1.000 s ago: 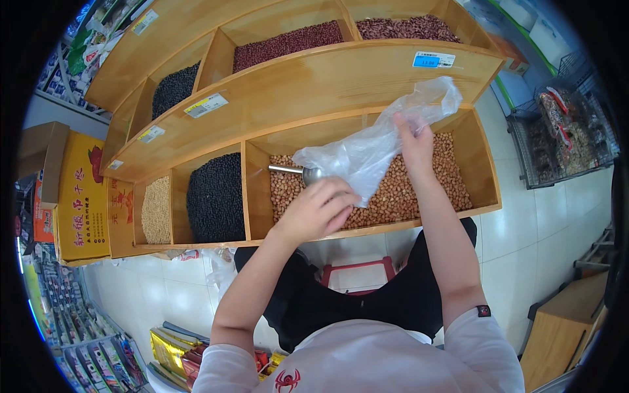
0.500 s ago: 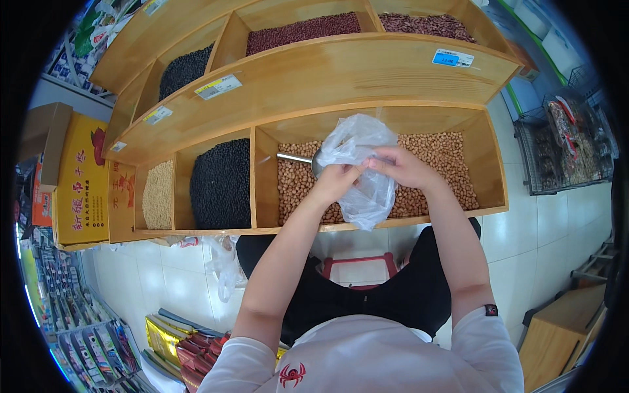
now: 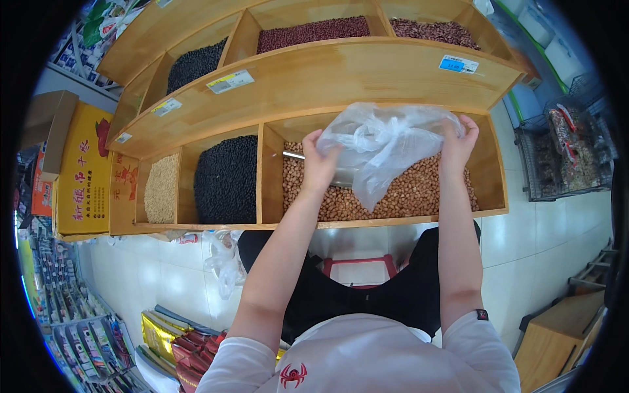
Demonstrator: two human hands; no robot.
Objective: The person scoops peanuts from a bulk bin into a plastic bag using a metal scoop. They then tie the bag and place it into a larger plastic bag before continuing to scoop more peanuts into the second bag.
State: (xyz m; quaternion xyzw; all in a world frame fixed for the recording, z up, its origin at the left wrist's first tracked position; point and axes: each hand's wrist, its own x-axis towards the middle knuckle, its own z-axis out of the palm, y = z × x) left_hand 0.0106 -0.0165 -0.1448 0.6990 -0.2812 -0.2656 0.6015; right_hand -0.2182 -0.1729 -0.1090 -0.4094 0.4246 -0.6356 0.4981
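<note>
From my station I see the left hand (image 3: 320,164) pinching one edge of a clear plastic bag (image 3: 386,147) and the right hand (image 3: 457,147) gripping the opposite edge, the bag spread between them in the frame's upper middle. Beneath it I make out tan beans (image 3: 419,191); a metal scoop (image 3: 293,155) shows its handle left of centre. Black beans (image 3: 227,180) lie farther left.

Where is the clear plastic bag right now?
In the head view, the clear plastic bag is just right of centre, spread between the left hand and the right hand, over the brown beans in the large front compartment.
</note>
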